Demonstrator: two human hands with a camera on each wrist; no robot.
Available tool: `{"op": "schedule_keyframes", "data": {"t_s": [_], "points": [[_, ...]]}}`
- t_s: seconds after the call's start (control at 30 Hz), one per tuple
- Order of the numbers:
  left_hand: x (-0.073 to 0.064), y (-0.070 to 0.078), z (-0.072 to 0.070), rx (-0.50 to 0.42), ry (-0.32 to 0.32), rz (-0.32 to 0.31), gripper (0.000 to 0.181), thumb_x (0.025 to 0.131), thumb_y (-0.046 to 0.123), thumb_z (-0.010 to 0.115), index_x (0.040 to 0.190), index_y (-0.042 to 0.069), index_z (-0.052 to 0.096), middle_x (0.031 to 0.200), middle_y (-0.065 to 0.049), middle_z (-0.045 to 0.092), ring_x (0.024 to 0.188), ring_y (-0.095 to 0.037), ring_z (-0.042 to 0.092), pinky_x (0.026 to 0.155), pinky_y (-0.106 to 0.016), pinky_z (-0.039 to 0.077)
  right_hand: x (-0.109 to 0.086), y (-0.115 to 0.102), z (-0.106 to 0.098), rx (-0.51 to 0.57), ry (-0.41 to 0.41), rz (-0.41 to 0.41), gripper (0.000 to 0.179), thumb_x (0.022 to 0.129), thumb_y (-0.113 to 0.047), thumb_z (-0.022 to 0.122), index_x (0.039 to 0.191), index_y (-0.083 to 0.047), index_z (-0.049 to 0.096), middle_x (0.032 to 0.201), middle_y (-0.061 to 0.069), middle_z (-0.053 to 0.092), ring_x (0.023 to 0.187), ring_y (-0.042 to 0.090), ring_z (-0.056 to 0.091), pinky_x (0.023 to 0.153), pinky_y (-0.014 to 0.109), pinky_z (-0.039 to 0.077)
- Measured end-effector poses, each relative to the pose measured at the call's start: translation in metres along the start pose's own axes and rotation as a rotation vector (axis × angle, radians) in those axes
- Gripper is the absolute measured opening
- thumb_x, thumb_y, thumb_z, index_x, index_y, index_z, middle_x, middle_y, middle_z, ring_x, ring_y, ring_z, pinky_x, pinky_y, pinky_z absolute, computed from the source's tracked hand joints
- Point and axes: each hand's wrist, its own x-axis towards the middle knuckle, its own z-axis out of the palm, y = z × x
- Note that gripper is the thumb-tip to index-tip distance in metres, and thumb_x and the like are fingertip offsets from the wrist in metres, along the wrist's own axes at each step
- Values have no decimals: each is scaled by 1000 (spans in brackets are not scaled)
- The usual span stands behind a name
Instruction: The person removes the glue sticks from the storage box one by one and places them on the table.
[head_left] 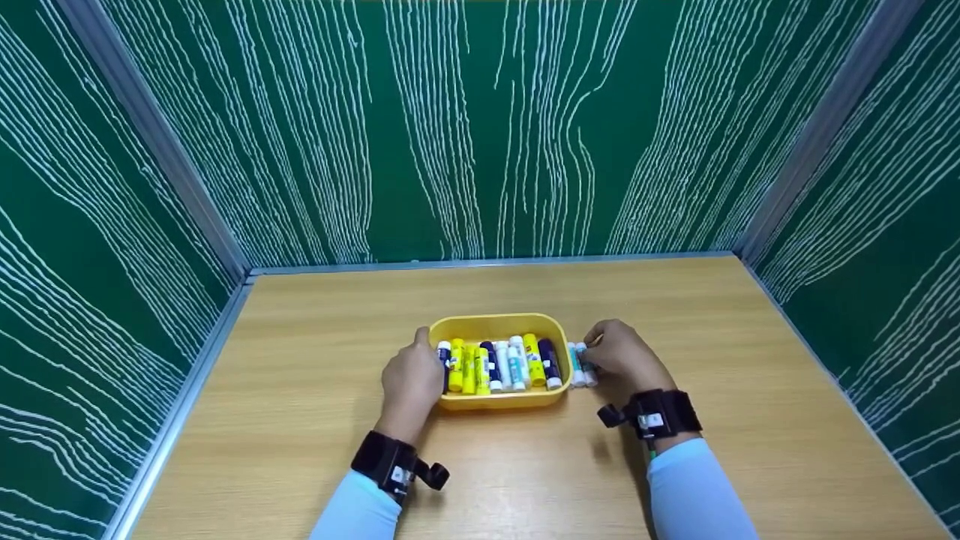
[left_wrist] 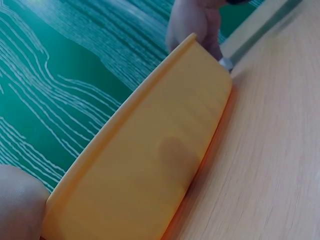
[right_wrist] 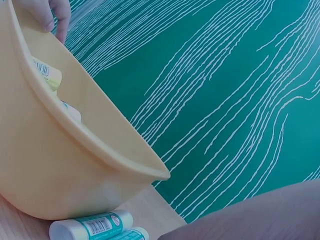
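Note:
A yellow plastic basket (head_left: 501,402) stands on the table, with a row of glue sticks (head_left: 481,371) lying in it, some yellow, some dark blue, some white and teal. My left hand (head_left: 412,377) grips the basket's left end, and its fingers (right_wrist: 61,17) hang over the rim in the right wrist view. Just outside the right end lie two white-and-teal glue sticks (right_wrist: 102,225), side by side. My right hand (head_left: 626,354) bends its fingers down over the outer one and pinches it near its far end. In the right wrist view those fingertips are hidden.
The wooden table (head_left: 315,337) is bordered by a metal edge strip (head_left: 487,262). Green panels (head_left: 495,135) with white wavy lines rise at the back and both sides. Both wrists carry black straps with small cameras.

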Motion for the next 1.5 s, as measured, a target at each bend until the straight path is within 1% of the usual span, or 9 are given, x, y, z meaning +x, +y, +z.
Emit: {"op": "schedule_keyframes", "data": {"t_s": [0.2, 0.47, 0.6, 0.73, 0.9, 1.1, 1.23, 1.33, 1.5], "points": [[0, -1, 1, 30, 22, 24, 47, 119, 23, 51, 164, 9, 54, 101, -19, 83, 84, -36, 80, 70, -52, 65, 2, 1, 0, -9, 6, 2, 29, 106, -18, 73, 126, 3, 70, 113, 18, 72, 93, 27, 69, 74, 30, 59], [0, -1, 2, 40, 33, 35, 47, 119, 22, 53, 163, 7, 55, 102, -19, 84, 86, -36, 81, 72, -53, 65, 2, -2, -1, -31, 18, 16, 36, 107, -23, 70, 133, 2, 69, 112, 17, 72, 90, 25, 69, 75, 31, 58], [-1, -1, 2, 36, 34, 32, 47, 119, 22, 53, 163, 8, 55, 104, -20, 84, 87, -37, 82, 73, -53, 66, -1, -6, -3, -21, 26, 41, 37, 110, -23, 67, 139, 1, 66, 115, 19, 71, 93, 28, 70, 78, 34, 60], [0, 0, 1, 40, 19, 23, 48, 118, 22, 54, 165, 8, 53, 104, -19, 84, 87, -36, 81, 73, -52, 66, -9, -17, -6, -17, 59, 41, 38, 113, -25, 63, 143, -2, 64, 124, 21, 70, 104, 33, 68, 87, 38, 60], [0, 1, 1, 43, 11, 14, 49, 119, 23, 54, 166, 8, 53, 105, -19, 83, 86, -33, 80, 73, -50, 66, -20, -35, -6, -37, 92, -41, 40, 114, -29, 64, 144, -4, 66, 136, 22, 68, 115, 35, 65, 95, 42, 61], [0, 2, 1, 52, 2, 13, 50, 119, 23, 55, 166, 7, 52, 103, -18, 82, 83, -31, 79, 71, -48, 65, -28, -53, 5, -59, 95, -154, 36, 113, -27, 69, 140, -4, 70, 127, 20, 72, 105, 31, 69, 86, 37, 63], [-1, 2, 2, 42, 30, 26, 46, 119, 23, 54, 162, 8, 55, 102, -19, 83, 85, -35, 81, 69, -50, 65, -32, -62, 21, -69, 120, -251, 32, 110, -22, 73, 134, -1, 75, 119, 19, 77, 101, 29, 72, 84, 38, 64], [-1, 1, 2, 38, 45, 31, 44, 120, 23, 54, 161, 8, 56, 102, -20, 84, 87, -37, 82, 69, -52, 66, -33, -67, 38, -70, 107, -302, 32, 108, -20, 75, 132, 1, 77, 117, 18, 79, 99, 27, 73, 83, 39, 65], [0, 1, 1, 48, 10, 10, 48, 120, 24, 52, 165, 8, 52, 105, -19, 84, 87, -33, 82, 69, -49, 65, -29, -71, 65, -89, 52, -315, 34, 108, -19, 77, 136, -1, 77, 113, 14, 78, 92, 23, 70, 76, 33, 62]]}}
